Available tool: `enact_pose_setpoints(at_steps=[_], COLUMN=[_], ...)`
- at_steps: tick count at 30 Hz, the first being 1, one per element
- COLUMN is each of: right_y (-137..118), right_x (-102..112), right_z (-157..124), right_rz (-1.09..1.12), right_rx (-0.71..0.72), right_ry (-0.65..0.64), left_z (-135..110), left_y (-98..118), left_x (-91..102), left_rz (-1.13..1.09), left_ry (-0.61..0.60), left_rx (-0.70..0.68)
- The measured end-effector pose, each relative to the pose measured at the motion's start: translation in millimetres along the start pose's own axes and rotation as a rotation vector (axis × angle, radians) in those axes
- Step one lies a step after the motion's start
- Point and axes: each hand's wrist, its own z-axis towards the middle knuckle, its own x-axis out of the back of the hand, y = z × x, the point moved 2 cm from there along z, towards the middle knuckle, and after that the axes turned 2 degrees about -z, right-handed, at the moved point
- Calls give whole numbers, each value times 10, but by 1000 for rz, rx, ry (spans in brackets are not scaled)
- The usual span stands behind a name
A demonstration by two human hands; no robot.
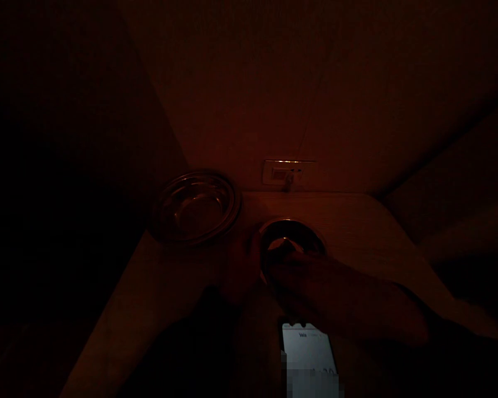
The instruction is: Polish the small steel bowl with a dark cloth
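A round, shiny metal bowl with a bright rim [288, 219] stands on the tabletop near its middle. The right hand [292, 271] reaches over the near side into it; its fingers are lost in shadow, so I cannot tell whether they grasp anything. The left hand [243, 262] is curled against the bowl's left side, but it is too dark to tell whether it grips. Both forearms end in dark sleeves [448, 334]. On the person's side of the bowl is a black-edged smartphone with a lit, whitish screen [309, 348]. Beyond the left hand, at the table's far left, sits a wider round metal basin with a broad rim [234, 207]. The pale wood-look table [352, 226] has a rounded far right corner and meets a plain wall [240, 99], reddish in the dim light. Low on that wall is a rectangular socket plate [279, 173] with a plug [289, 180] in it. The room's left side falls into blackness.
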Motion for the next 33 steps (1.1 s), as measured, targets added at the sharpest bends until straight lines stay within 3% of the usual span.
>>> enact_pose_setpoints(at_steps=[7,16,33], right_y=[30,-25,10], right_x=[130,-138,-181], right_z=[-159,40,99], right_rz=[-42,-61,-119], right_rx=[-6,-62,-103], right_ry=[-56,23,83], left_z=[26,19,15], left_y=[-13,-3,-7], left_x=[12,14,27], left_rz=[-33,-55,-31], left_ry=[-35,21,33], left_rx=[1,42,15])
